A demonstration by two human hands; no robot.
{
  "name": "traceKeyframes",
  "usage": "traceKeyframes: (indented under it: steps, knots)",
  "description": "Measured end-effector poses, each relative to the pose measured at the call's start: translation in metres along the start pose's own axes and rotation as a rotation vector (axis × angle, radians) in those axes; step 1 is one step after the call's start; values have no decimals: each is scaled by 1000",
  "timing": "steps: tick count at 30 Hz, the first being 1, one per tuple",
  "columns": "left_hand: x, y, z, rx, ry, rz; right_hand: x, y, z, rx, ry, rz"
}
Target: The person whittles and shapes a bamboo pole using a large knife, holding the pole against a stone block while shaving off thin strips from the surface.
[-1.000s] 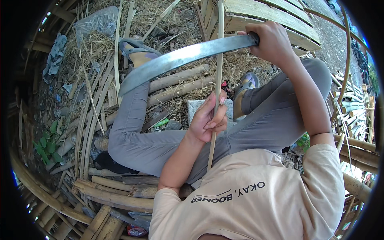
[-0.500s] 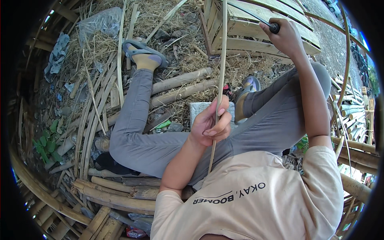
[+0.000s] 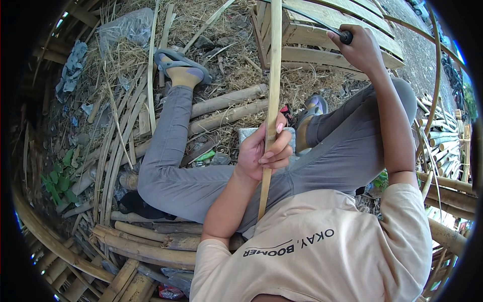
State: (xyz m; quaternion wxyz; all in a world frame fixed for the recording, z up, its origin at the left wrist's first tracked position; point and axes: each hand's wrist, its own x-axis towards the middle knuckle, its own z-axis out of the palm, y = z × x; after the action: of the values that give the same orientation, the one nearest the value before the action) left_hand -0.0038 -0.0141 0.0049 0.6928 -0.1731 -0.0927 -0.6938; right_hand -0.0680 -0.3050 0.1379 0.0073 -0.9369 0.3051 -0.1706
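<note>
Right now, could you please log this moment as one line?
Left hand: grips bamboo strip | Right hand: holds knife, seen edge-on | Wooden crate: ahead, toward right

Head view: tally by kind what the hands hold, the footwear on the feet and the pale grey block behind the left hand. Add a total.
Long, flat, pale bamboo strip, in the left hand: 1
Black-handled knife, in the right hand: 1
Grey sandals: 2
Pale grey block: 1
Total: 5
</note>
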Motion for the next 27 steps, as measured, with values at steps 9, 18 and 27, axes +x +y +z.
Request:
traceKeyframes:
  steps: [9,18,27]
  knots:
    - [0,0,-6,13,41,33,-2,5,-1,-30,66,24]
    - [1,3,-5,201,121,51,2,37,-14,-31,227,68]
    - [0,8,-11,335,356,97,-19,-16,6,52,-63,-73]
